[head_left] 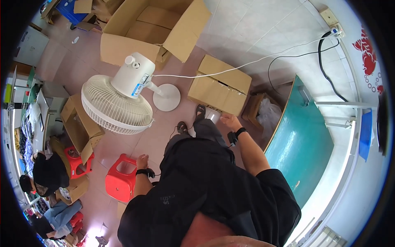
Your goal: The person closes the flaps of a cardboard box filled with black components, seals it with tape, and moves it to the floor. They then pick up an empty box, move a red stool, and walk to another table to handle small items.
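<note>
My left hand (142,161) hangs beside my body, just right of a red plastic stool (120,184). Its fingers look loosely curled, with nothing visible in them. My right hand (231,122) is held out at the right, above the floor near a closed cardboard box (220,84); its fingers are curled in too, and I see nothing in them. Both wrists carry black straps with small devices. Ahead to the left stands a white fan (117,105) on a round base, its white cord running to a wall socket.
A large open carton (154,29) stands behind the fan. At the right is a green-topped table (308,144), with a small box holding clear plastic (269,113) beside it. Two people sit at the left near another open carton (80,125) and a red stool (78,162).
</note>
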`<act>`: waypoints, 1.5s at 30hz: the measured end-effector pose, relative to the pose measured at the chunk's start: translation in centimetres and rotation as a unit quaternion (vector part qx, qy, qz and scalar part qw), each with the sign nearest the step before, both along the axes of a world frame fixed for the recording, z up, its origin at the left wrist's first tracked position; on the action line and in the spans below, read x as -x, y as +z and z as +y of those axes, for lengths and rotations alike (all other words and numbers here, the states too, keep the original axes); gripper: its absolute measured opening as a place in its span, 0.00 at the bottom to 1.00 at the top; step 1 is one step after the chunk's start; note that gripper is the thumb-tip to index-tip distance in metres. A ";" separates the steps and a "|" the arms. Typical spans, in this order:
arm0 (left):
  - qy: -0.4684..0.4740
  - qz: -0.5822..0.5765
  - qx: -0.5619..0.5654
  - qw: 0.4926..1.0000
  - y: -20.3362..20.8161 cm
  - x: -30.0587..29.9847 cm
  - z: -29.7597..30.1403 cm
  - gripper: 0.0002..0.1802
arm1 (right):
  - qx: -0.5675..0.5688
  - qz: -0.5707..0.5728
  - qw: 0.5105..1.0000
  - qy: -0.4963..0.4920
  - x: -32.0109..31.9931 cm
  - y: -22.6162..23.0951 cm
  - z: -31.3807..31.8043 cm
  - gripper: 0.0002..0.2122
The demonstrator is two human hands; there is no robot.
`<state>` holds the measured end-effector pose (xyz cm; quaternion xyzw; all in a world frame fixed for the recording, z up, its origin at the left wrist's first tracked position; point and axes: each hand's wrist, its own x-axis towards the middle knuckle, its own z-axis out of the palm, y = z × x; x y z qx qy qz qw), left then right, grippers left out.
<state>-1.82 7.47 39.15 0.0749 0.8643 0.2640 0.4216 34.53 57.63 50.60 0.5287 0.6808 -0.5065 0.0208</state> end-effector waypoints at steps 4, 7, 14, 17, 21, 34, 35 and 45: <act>0.057 -0.027 -0.016 0.998 1.6 1.3 2.2 0.23 | 0.002 -0.015 0.999 0.036 0.7 -0.6 0.4 0.24; 0.061 0.005 -0.048 0.997 0.2 1.3 2.4 0.22 | 0.001 -0.018 0.998 0.053 1.6 -0.3 0.9 0.24; 0.114 0.030 -0.040 0.992 0.8 -0.6 2.6 0.23 | 0.014 -0.056 0.991 0.119 2.9 -1.4 4.8 0.25; 0.150 0.028 -0.006 0.988 1.1 -1.9 0.7 0.24 | 0.036 -0.045 0.986 0.156 5.1 -1.2 6.7 0.23; 0.183 0.016 0.047 0.982 1.9 -4.1 0.8 0.24 | -0.064 0.038 0.980 0.186 6.2 -4.5 10.1 0.13; 0.282 0.098 -0.083 0.951 8.6 -9.3 10.3 0.26 | -0.302 0.149 0.705 0.624 6.4 -9.7 21.2 0.09; 0.274 0.086 -0.075 0.955 8.6 -9.6 10.2 0.26 | -0.173 0.134 0.818 0.532 5.8 -11.1 21.8 0.07; 0.400 0.070 0.067 0.911 3.5 -21.8 -1.9 0.28 | 0.206 -0.066 0.924 0.315 18.8 -1.2 6.5 0.06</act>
